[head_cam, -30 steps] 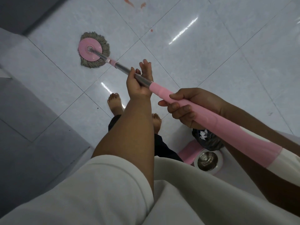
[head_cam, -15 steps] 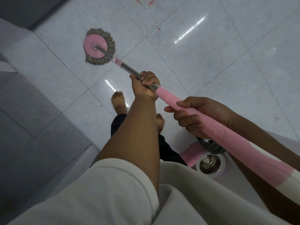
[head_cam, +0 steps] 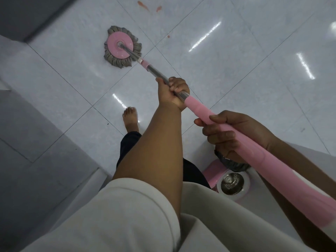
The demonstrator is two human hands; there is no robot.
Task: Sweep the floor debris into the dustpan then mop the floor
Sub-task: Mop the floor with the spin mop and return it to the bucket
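Observation:
A spin mop with a round pink head and grey strands point(head_cam: 121, 46) rests flat on the white tiled floor point(head_cam: 227, 57), ahead and to the left. Its pole point(head_cam: 200, 110) runs metal near the head, then pink, slanting down to the lower right. My left hand point(head_cam: 173, 92) is closed around the metal section just above the pink sleeve. Lower on the pink grip, my right hand point(head_cam: 229, 133) is wrapped around it. Orange-red stains point(head_cam: 149, 8) and a small spot point(head_cam: 168, 36) mark the tiles beyond the mop head.
A pink and white mop bucket with a steel spinner basket point(head_cam: 231, 182) stands at my right side, with a dark bag point(head_cam: 234, 165) beside it. My bare foot point(head_cam: 130, 119) is on the tile. A grey wall or step point(head_cam: 27, 124) borders the left.
My left hand's fingers, spread a second ago, have closed around the metal pole. The mop head has shifted slightly right and nearer the stains.

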